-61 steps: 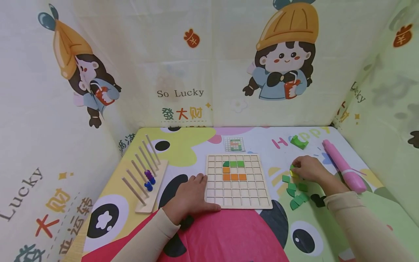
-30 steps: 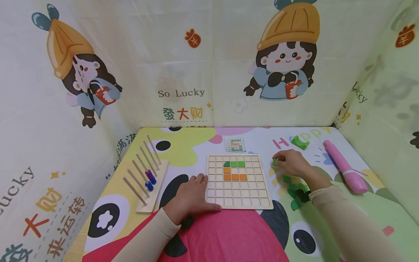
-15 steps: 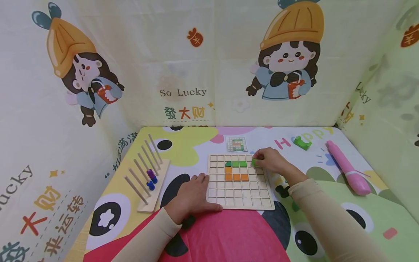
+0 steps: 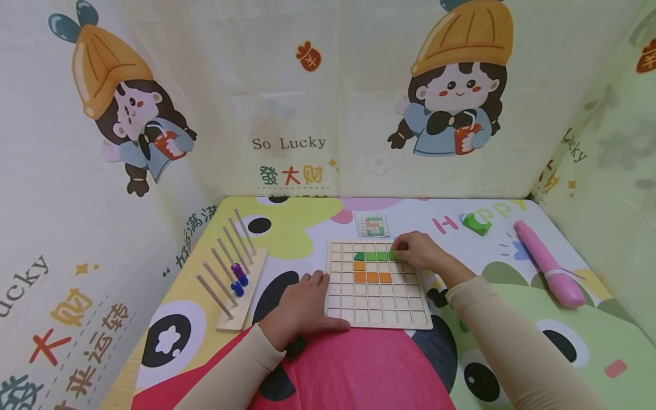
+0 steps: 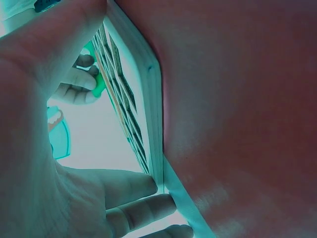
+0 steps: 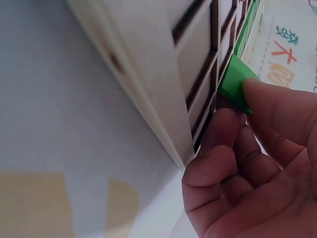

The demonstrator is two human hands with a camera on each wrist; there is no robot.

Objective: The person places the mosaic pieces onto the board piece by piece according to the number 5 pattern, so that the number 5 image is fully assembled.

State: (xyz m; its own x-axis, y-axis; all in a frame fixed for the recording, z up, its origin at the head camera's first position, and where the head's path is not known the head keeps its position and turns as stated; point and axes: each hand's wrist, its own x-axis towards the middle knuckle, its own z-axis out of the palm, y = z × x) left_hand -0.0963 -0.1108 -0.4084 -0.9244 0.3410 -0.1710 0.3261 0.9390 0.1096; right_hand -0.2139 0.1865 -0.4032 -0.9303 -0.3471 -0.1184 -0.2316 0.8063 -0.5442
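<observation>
A wooden grid board [image 4: 378,307] lies on the table, divided into square cells. Near its far side sit a dark green rounded tile [image 4: 360,256], two light green square tiles [image 4: 377,257] and several orange square tiles [image 4: 372,277]. My right hand [image 4: 421,251] pinches a green tile [image 6: 235,83] between thumb and fingers, over the far row and just right of the light green ones. My left hand [image 4: 303,310] rests against the board's left side, its thumb along the near edge and its fingertips at the left edge.
A printed grid card [image 4: 373,226] lies behind the board. Left of it stands a peg rack [image 4: 251,290] with blue and purple pieces. A green curved piece [image 4: 476,224] and a pink cylinder-like object [image 4: 550,265] lie at right. My right forearm hides most of the loose tiles.
My right hand has picked a green tile from the loose pile and carried it left to the board's far row. The left hand has stayed at the board's edge.
</observation>
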